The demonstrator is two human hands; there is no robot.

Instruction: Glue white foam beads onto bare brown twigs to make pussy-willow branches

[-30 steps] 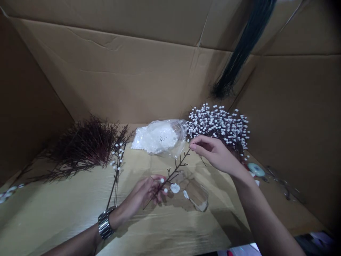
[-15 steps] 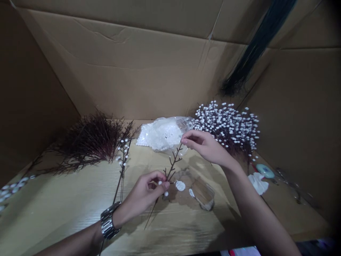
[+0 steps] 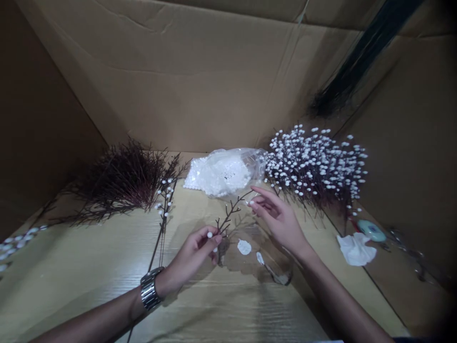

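My left hand [image 3: 200, 247] pinches a thin brown twig [image 3: 230, 214] between thumb and fingers. Two white berries show beside its fingertips, one of them a round bead [image 3: 209, 235]. The twig leans up to the right, and its bare side shoots point outward. At its upper end, my right hand [image 3: 274, 214] has the index fingertip by the twig's tip, while thumb and fingers close around a small white bead [image 3: 251, 203]. On the table between and below the hands lie a white blob [image 3: 244, 247] and a smaller white-tipped piece [image 3: 260, 258].
Behind the hands sits a clear bag of white beads [image 3: 221, 171]. Bare brown twigs [image 3: 124, 181] are heaped at left, near a few berried stems [image 3: 166, 197]. White-berried stems [image 3: 314, 162] lie at right, with crumpled tissue [image 3: 357, 248] and a teal object [image 3: 372, 230]. Cardboard walls [image 3: 214, 95] surround the table.
The view has shifted slightly. My right hand has moved down and right, its fingers less tightly on the twig's tip, and a white bead now shows there. The twig leans further right.
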